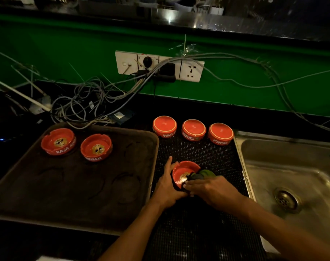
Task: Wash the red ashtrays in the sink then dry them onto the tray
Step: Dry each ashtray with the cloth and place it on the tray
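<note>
Gripped ashtray left-handed, cloth pinched right; two dried on tray; three upturned beyond, probably undried.

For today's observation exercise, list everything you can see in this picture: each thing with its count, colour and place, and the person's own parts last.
upright ashtrays on tray: 2, red, far left part of the tray
tray: 1, dark brown, on the counter at left
upturned ashtrays: 3, red, in a row on the mat behind the hands
held ashtray: 1, red, on the mat between the hands
cloth: 1, dark green, pressed into the held ashtray
mat: 1, black, between tray and sink
sink: 1, steel, at right
socket panel: 1, white, on the green wall
cables: many, grey, tangled behind the tray
left hand: 1, holds the ashtray's left side
right hand: 1, grips the cloth
</note>
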